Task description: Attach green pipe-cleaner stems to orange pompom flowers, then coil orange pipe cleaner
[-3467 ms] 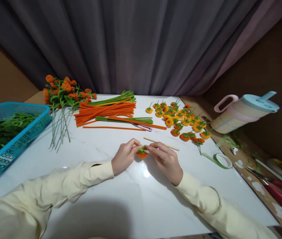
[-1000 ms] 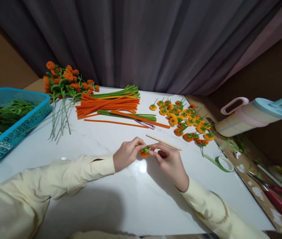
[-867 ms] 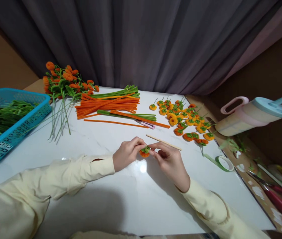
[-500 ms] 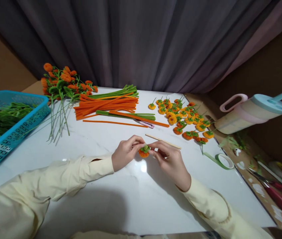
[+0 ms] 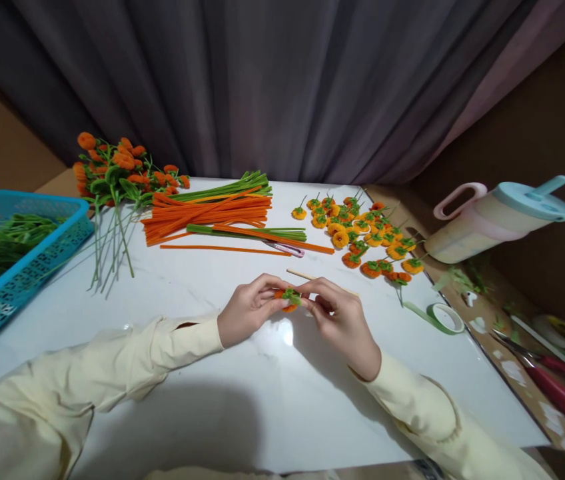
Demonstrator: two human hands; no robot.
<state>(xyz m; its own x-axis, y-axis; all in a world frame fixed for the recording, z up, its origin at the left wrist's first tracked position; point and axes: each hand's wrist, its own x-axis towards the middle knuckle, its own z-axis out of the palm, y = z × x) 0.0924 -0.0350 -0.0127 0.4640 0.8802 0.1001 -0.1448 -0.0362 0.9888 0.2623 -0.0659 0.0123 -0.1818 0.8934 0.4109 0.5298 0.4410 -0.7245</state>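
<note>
An orange flower [image 5: 290, 299], seemingly part-made, is pinched at near centre in both the left hand [image 5: 244, 312] and the right hand [image 5: 341, 319]. Similar blooms [image 5: 374, 239] are already formed at far right; orange strips [image 5: 207, 213], far left, are apparently unused.

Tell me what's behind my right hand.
A thin wooden stick lies on the white table behind your right hand; the hand hides its middle and the tabletop there.

Orange-green flower [image 5: 290, 296], blue basket [image 5: 27, 277], grey-veined white table [image 5: 182, 283]
</note>
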